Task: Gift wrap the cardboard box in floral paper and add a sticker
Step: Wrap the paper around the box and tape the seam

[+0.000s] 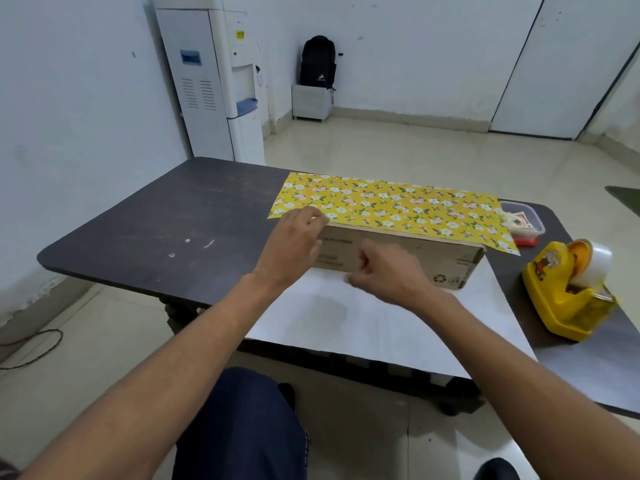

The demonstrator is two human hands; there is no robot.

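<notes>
1. Pressing: left hand (294,244) lies flat on the cardboard box (408,258) top, on the floral paper (391,206) edge.
2. Right hand (384,271) curled at box front; pinch unclear.
3. Box sits mid table (156,216), nr right edge.
4. Tip: pull paper tight, then tape w/ tape dispenser (568,292).

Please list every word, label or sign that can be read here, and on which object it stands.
Recycling symbol, no words: cardboard box, near its right end.
Printed lines on the box: too blurred to read.
Yellow label on the water dispenser: too small.
Logo on the black backpack: unreadable.
</notes>
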